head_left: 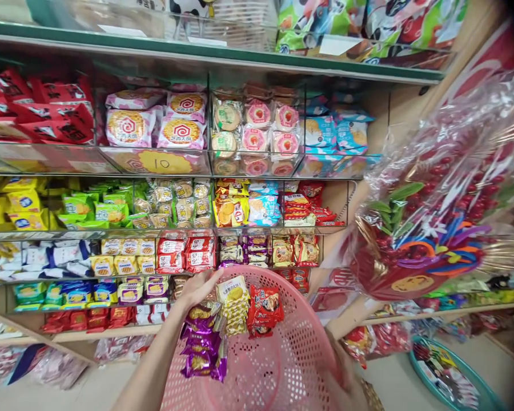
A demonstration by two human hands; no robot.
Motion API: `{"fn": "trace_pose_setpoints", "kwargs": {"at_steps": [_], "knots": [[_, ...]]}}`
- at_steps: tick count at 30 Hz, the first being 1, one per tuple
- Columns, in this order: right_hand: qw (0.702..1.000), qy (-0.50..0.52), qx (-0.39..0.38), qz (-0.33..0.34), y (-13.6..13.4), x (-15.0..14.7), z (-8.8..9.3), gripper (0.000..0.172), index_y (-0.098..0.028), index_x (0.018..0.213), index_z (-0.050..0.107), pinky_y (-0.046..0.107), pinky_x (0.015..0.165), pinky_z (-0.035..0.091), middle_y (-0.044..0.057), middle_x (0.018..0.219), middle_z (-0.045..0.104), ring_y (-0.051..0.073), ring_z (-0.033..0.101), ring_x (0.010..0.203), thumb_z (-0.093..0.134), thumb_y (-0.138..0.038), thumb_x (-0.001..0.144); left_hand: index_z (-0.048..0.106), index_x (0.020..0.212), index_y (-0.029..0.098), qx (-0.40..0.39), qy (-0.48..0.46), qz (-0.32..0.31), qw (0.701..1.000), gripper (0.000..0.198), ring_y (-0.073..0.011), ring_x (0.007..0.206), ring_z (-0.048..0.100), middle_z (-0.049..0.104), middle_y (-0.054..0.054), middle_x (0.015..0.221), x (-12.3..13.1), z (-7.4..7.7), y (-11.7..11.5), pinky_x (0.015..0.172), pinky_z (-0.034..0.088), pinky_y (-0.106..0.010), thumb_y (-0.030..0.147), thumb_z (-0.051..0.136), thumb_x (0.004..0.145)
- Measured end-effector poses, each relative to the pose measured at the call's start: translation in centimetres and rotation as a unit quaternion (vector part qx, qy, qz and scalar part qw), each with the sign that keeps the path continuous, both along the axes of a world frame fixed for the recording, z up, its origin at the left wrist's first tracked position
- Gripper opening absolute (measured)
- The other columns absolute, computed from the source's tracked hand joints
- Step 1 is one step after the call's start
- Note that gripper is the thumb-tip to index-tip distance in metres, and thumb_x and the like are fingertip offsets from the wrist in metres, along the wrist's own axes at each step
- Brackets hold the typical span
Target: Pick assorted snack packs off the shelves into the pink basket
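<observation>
My left hand (199, 288) reaches in from the lower left, closed on the tops of hanging strips of snack packets: a purple strip (203, 345), a yellow strip (235, 308) and a red strip (264, 311). The strips dangle over the open mouth of a pink perforated plastic basket (295, 354), which is tilted toward me. At the basket's lower right rim sits my right hand (348, 374), blurred, gripping the edge; a bracelet shows at its wrist. The basket looks bare inside where I can see it.
Glass-fronted shelves (167, 171) packed with biscuit and snack packets fill the wall ahead. A large cellophane-wrapped red decoration (428, 228) hangs close on the right. A teal basket (445, 377) with goods sits on the floor at lower right.
</observation>
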State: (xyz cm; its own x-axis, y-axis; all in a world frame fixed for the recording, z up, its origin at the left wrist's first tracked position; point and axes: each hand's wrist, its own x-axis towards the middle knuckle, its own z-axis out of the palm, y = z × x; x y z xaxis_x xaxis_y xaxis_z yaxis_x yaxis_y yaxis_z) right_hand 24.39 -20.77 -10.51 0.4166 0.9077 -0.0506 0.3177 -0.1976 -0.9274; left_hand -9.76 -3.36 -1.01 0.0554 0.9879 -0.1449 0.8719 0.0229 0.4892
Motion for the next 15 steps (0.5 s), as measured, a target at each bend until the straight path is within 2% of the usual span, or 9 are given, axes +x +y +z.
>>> {"fn": "trace_pose_setpoints", "kwargs": {"at_steps": [3, 5, 11, 15], "knots": [[0.999, 0.03, -0.027, -0.036, -0.3, 0.9, 0.0, 0.052, -0.02, 0.106, 0.059, 0.038, 0.091, 0.045, 0.009, 0.112, 0.062, 0.028, 0.053, 0.11, 0.059, -0.048, 0.062, 0.06, 0.088, 0.023, -0.007, 0.008, -0.014, 1.0, 0.064, -0.0295, 0.087, 0.062, 0.068, -0.01, 0.093, 1.7, 0.0, 0.7, 0.073, 0.043, -0.037, 0.069, 0.018, 0.076], [0.998, 0.032, -0.026, -0.056, -0.3, 1.3, 0.0, 0.047, -0.019, 0.099, 0.063, 0.038, 0.087, 0.047, 0.01, 0.104, 0.066, 0.029, 0.057, 0.103, 0.059, -0.047, 0.061, 0.06, 0.084, 0.022, -0.006, 0.017, -0.018, 1.0, 0.063, -0.029, 0.084, 0.063, 0.069, -0.011, 0.089, 2.7, -0.2, 1.2, 0.07, 0.043, -0.035, 0.068, 0.019, 0.077], [0.998, 0.035, -0.001, -0.06, 0.6, 3.0, 0.2, 0.04, -0.022, 0.092, 0.068, 0.039, 0.087, 0.047, 0.01, 0.098, 0.068, 0.031, 0.056, 0.105, 0.056, -0.047, 0.063, 0.06, 0.082, 0.021, -0.006, 0.041, -0.011, 0.999, 0.054, -0.0265, 0.082, 0.064, 0.069, -0.011, 0.086, 4.7, -1.8, 3.0, 0.068, 0.043, -0.032, 0.06, 0.022, 0.081], [0.998, 0.035, 0.006, -0.06, 1.4, 4.1, 0.6, 0.042, -0.023, 0.095, 0.068, 0.04, 0.09, 0.046, 0.009, 0.103, 0.067, 0.03, 0.054, 0.108, 0.055, -0.048, 0.064, 0.06, 0.085, 0.022, -0.008, 0.053, 0.0, 0.999, 0.051, -0.0259, 0.084, 0.064, 0.069, -0.011, 0.088, 5.4, -2.3, 3.8, 0.069, 0.042, -0.032, 0.056, 0.022, 0.083]]}}
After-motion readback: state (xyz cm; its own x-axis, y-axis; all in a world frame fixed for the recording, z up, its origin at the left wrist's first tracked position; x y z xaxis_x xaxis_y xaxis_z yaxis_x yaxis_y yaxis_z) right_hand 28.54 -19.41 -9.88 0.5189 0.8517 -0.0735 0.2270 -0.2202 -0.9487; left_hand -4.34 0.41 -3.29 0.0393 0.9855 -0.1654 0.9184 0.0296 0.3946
